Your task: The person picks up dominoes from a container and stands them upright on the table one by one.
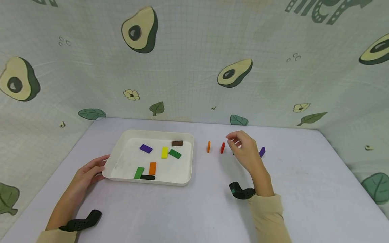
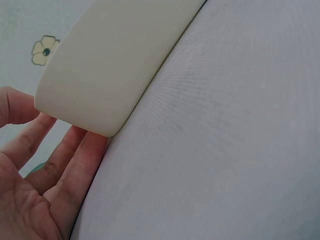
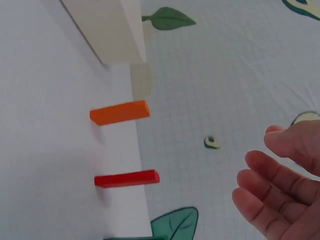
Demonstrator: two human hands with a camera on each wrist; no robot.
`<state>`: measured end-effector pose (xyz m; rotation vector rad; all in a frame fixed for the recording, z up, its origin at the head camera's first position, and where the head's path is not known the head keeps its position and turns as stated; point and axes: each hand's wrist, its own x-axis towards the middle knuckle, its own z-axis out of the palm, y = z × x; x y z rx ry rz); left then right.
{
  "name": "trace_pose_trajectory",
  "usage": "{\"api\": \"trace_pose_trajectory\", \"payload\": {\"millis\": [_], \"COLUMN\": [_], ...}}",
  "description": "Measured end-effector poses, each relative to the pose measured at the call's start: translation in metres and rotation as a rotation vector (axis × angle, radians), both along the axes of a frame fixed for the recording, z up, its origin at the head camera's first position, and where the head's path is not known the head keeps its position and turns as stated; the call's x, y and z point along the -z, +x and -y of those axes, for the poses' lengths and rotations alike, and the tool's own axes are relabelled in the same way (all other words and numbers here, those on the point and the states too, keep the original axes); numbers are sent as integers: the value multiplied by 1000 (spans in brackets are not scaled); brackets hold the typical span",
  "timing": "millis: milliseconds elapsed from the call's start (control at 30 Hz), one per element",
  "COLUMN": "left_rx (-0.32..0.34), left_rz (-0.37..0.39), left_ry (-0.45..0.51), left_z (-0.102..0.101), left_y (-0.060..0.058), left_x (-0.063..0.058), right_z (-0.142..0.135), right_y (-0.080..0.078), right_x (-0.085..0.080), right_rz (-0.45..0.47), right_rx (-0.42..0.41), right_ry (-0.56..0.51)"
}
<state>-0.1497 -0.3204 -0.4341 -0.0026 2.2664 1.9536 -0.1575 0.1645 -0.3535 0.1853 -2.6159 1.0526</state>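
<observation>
The left hand [image 1: 86, 172], fingers spread, touched the left end of the white tray [image 1: 174, 172], where a yellow domino [image 1: 164, 152] lay among others. Right of it, an orange domino [image 1: 208, 146] and a red domino [image 1: 222, 147] stood upright on the tabletop [image 1: 194, 216]. The right hand [image 1: 245, 150] hung near the red one (thumb and bent fingers apart), partly hiding a green domino [image 3: 135, 238].

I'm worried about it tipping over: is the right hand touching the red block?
Apart. The right wrist view shows it: patterned cloth is plainly visible between the right hand's fingertips and the red block.
</observation>
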Motion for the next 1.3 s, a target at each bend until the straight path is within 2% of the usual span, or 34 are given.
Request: {"api": "trace_pose_trajectory", "payload": {"millis": [267,533,800,1033,1200,1300], "left_rx": [-5,-4,-3,-4,-3,-6], "left_rz": [3,-2,-7,-7,-12,-7], "left_ry": [-12,-16,-25,-20,-13,-23], "left_z": [1,1,1,2,1,1], "left_y": [-1,0,0,-1,0,-1], "left_x": [0,1,1,2,1,0], "right_z": [32,57,80,106,129,141], "right_y": [4,6,8,16,25,29], "right_x": [-1,8,16,24,28,29], "right_rz": [18,60,117,110,193,206], "right_rx": [-110,-219,-318,-476,-556,-576], "right_ry": [-3,6,-43,-3,64,116]}}
